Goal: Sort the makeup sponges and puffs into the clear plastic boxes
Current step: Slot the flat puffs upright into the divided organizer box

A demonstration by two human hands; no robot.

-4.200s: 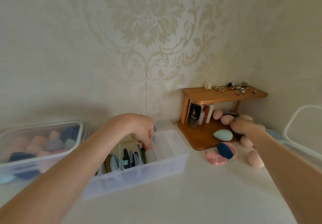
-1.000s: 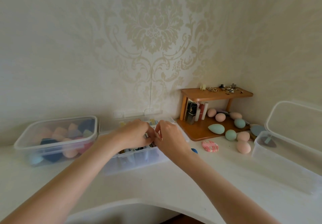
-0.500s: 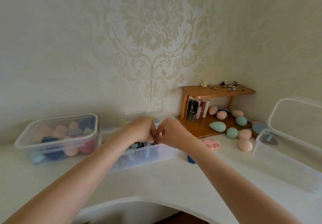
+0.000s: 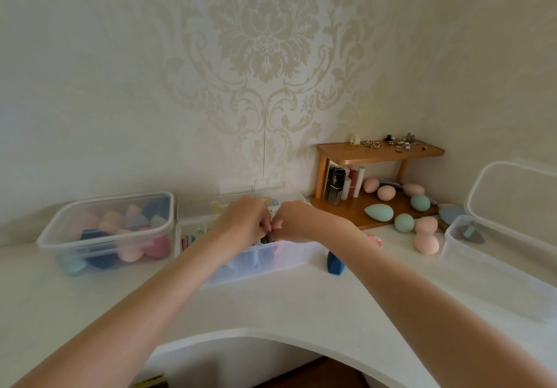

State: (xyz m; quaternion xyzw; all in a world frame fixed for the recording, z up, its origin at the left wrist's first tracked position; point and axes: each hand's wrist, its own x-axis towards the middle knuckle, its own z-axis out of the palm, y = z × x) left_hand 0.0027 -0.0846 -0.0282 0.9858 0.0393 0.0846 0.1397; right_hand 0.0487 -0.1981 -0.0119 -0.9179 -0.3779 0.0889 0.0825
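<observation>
My left hand (image 4: 244, 221) and my right hand (image 4: 298, 221) meet fingertip to fingertip over the clear divided box (image 4: 289, 259) in the middle. Both are curled shut, pinching a thin dark green puff (image 4: 265, 239) that stands in a compartment; only its edge shows. The clear box (image 4: 45, 243) on the left holds several pink and blue sponges. Loose on the table lie a blue sponge (image 4: 335, 262), a pink egg sponge (image 4: 426, 243), a green one (image 4: 404, 222) and a teal teardrop sponge (image 4: 379, 212). My right wrist half hides a pink striped puff (image 4: 376, 238).
A wooden corner shelf (image 4: 379, 152) carries small jewellery on top, with lipsticks and more egg sponges below. At the far right a clear box (image 4: 482, 264) stands with its lid raised. The white table's curved front edge (image 4: 241, 332) runs below my forearms.
My right hand came from the shelf sponges to the divided box and joined my left hand there. Over the last second both hands stayed pinched together.
</observation>
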